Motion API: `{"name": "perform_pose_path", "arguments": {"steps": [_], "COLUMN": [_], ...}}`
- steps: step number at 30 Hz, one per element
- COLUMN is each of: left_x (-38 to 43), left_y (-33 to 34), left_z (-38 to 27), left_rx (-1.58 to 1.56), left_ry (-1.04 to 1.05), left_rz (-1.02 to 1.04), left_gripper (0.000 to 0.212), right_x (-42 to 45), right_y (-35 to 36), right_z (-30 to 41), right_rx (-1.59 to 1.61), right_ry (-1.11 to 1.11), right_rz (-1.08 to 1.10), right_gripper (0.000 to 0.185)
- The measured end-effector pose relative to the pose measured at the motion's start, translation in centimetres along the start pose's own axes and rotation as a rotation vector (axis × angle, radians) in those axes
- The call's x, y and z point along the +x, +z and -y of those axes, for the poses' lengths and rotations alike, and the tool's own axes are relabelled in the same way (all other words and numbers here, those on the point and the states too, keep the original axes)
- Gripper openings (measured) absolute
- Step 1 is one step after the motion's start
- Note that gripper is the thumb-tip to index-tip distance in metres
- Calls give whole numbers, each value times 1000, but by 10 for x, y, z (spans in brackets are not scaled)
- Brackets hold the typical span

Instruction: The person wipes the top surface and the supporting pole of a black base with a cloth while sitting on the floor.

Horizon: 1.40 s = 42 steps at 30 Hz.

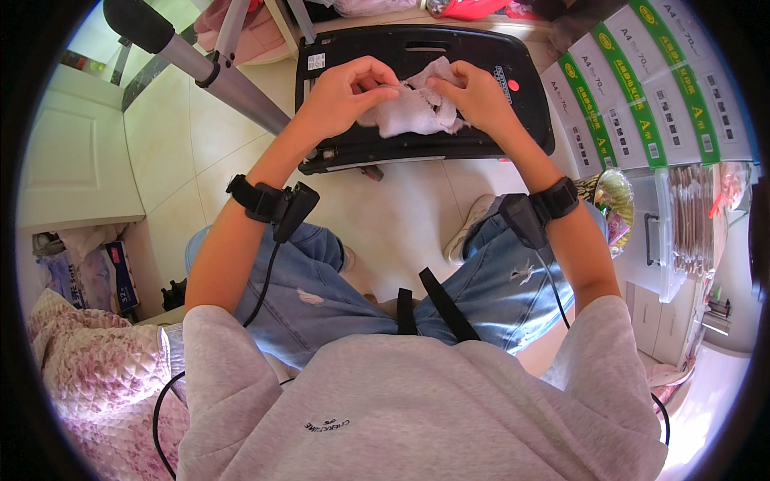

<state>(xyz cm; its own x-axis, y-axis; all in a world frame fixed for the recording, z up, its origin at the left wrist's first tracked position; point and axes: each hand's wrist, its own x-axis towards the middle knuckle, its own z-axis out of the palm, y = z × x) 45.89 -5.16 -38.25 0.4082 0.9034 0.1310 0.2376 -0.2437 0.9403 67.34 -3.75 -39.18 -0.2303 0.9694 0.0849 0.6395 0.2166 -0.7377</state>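
Observation:
A crumpled, pale pinkish cloth with dark holes or gaps in it is held in front of me, above a black platform hand truck. My right hand grips its upper right part between thumb and fingers. At the upper left edge of the cloth, the thumb and forefinger of my left hand come together in a pinch. The lower part of the cloth hangs or rests over the black deck; whether it touches cannot be made out.
The truck's grey tubular handle rises at the left. Stacked A4 paper boxes stand at the right, over a clear plastic drawer unit. A white cabinet door is at the left, a quilted floral cover below.

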Motion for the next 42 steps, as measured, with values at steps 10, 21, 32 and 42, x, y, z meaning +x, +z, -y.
{"name": "perform_pose_path", "arguments": {"steps": [10, 21, 32, 42], "left_x": [4, -2, -5, 52], "left_y": [2, -48, -55, -45], "left_z": [-35, -40, -26, 0], "left_rx": [-100, 274, 629, 1262], "left_ry": [72, -116, 46, 470], "left_rz": [101, 330, -103, -776], "left_gripper": [13, 22, 24, 11], "right_x": [3, 31, 23, 61], "right_y": [-3, -40, -87, -86], "right_z": [22, 7, -1, -25], "right_rx": [421, 598, 210, 192], "right_ry": [-92, -201, -41, -211], "right_rz": [74, -268, -463, -600], "right_gripper": [22, 23, 16, 16]}}
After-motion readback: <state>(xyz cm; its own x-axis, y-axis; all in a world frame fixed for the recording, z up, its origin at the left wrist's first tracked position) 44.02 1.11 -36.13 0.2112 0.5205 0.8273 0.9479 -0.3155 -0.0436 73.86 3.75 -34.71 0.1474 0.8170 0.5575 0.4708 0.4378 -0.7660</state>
